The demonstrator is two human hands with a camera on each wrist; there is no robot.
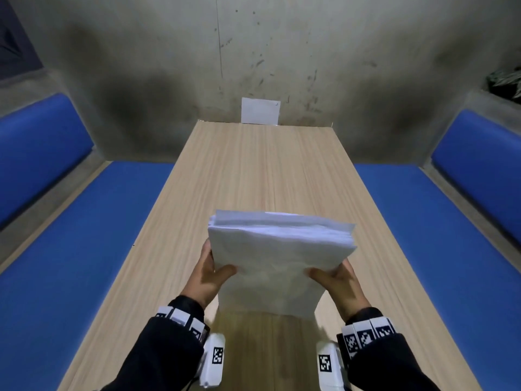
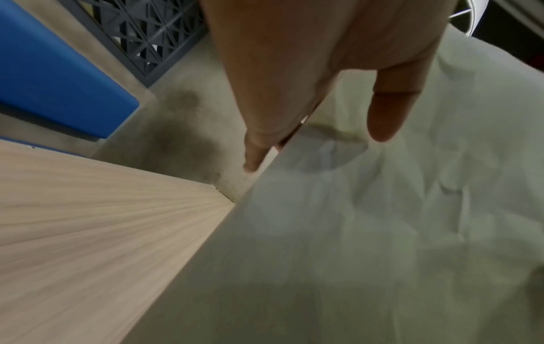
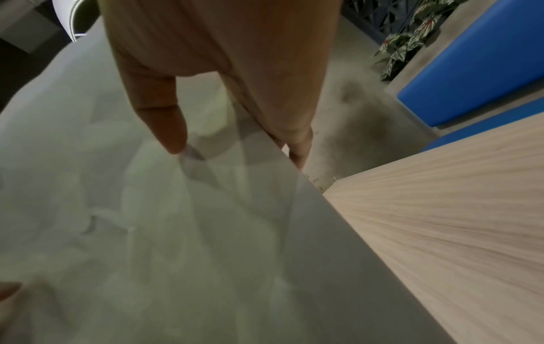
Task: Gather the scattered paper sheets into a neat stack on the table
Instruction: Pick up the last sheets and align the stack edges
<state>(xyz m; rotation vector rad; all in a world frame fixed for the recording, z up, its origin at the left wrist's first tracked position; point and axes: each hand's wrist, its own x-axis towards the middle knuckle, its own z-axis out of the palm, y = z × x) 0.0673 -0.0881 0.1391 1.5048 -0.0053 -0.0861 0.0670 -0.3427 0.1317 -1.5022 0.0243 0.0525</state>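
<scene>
A thick bundle of white, slightly crumpled paper sheets point(image 1: 276, 258) is held upright over the near middle of the wooden table point(image 1: 253, 165), its lower edge near the tabletop. My left hand point(image 1: 210, 273) grips its left side, thumb on the front face and fingers behind. On the other side my right hand point(image 1: 337, 277) holds it the same way. In the left wrist view the thumb point(image 2: 388, 111) presses on the paper sheets point(image 2: 368, 232). The right wrist view shows the thumb point(image 3: 165, 121) on the paper sheets point(image 3: 147, 232). The sheet edges at the top are uneven.
Blue padded benches point(image 1: 84, 235) point(image 1: 439, 221) run along both long sides of the table. A stained concrete wall point(image 1: 253, 52) closes the far end, with a single white sheet point(image 1: 260, 110) propped against it. A plant point(image 3: 412, 30) stands at the far right.
</scene>
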